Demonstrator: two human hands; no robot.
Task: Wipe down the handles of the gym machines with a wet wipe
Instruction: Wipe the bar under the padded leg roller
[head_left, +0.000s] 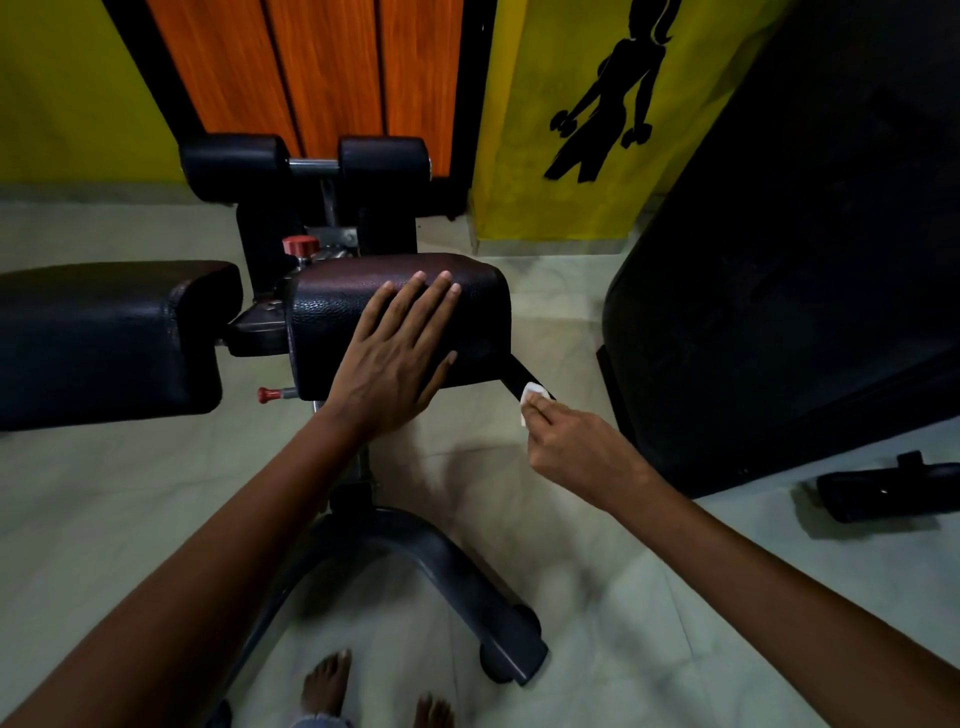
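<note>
Hands: two, one wipe (534, 393), one handle (519, 376).

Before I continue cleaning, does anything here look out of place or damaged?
One thing: a black padded part lies loose on the floor at the right, apart from any machine. The bench pad and handle look intact.

Both bare forearms reach forward from the bottom corners of the view. The left hand (397, 358) lies flat, palm down, fingers straight and slightly spread, thumb angled out to the right. The right hand (576, 452) sits lower and to the right, knuckles up, fingers curled inward, its fingertips (535, 410) pinched together. Two bare feet show at the bottom edge.
</note>
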